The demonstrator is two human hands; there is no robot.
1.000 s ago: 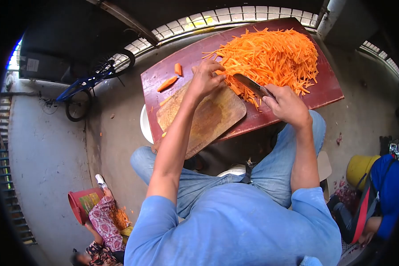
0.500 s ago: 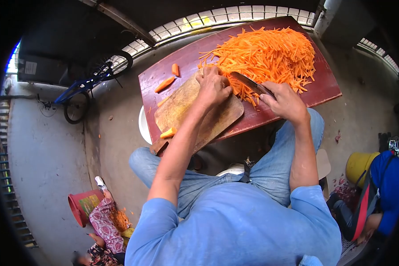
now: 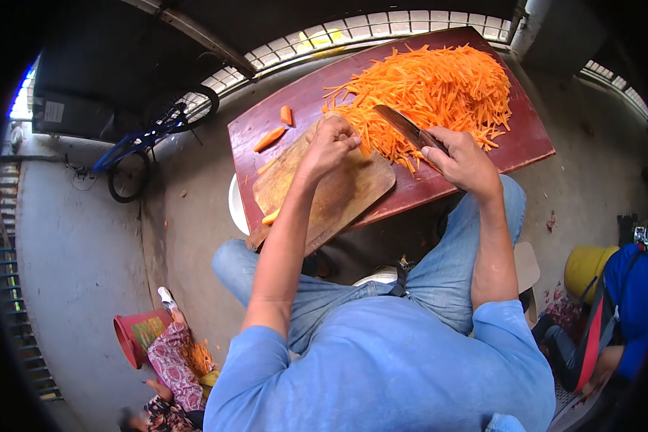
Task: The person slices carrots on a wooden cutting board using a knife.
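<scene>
My right hand (image 3: 462,160) grips a knife (image 3: 405,129), its dark blade angled up and left over the edge of a heap of carrot strips (image 3: 439,93). Above the upper part of a worn wooden cutting board (image 3: 353,180) is my left hand (image 3: 329,146), fingers curled together. Some orange shows by its fingertips, but I cannot tell whether they hold it or it lies behind them. Carrot pieces (image 3: 270,139) lie on the table left of the board, and another carrot piece (image 3: 271,217) rests near the board's handle end, partly behind my left forearm.
The red table (image 3: 533,140) carries the board and the heap. A white round object (image 3: 236,205) shows beyond its left edge. A blue bicycle (image 3: 133,147) stands by the wall. One person sits beside a red bucket (image 3: 128,342); another in blue is near a yellow bucket (image 3: 583,270).
My left hand has lifted off the board and shifted slightly left, its fingers curling. The knife has moved a little away from the left hand, its tip now higher.
</scene>
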